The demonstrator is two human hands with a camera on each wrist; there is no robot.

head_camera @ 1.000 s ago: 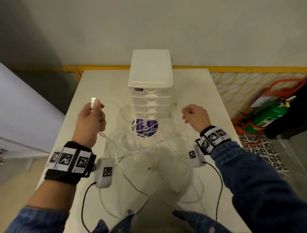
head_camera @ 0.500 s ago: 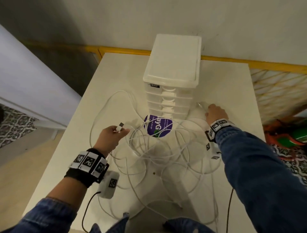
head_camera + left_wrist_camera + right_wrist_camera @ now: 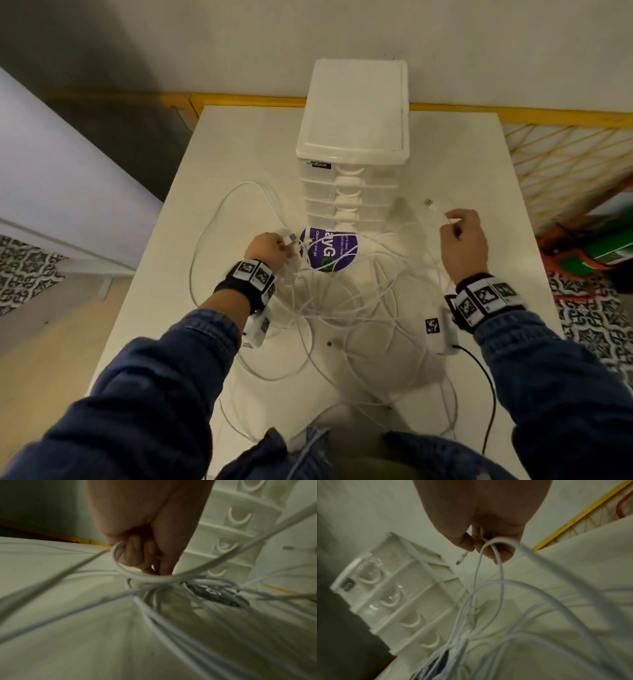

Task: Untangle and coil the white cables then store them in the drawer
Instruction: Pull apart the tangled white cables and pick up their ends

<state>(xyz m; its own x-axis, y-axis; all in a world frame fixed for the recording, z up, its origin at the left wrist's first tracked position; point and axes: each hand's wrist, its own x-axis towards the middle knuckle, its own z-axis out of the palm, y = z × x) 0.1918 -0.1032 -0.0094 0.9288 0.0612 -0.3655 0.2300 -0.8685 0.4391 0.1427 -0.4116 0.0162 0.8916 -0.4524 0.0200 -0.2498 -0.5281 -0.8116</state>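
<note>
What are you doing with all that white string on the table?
Those are tangled white cables lying on the white table. The left hand pinches one plug end near the round purple sticker; the right hand holds another end up. The white plastic drawer tower has all its drawers closed, and nothing is coiled yet.

Tangled white cables (image 3: 342,308) block the closed drawer unit (image 3: 352,192) front.

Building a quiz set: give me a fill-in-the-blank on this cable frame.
1. The right hand pinches a cable near its ____.
2. The white cables lie ____ on the table.
3. The drawer unit has all drawers ____.
4. The purple sticker lies ____ the cables.

Missing words: plug; tangled; closed; under
</note>
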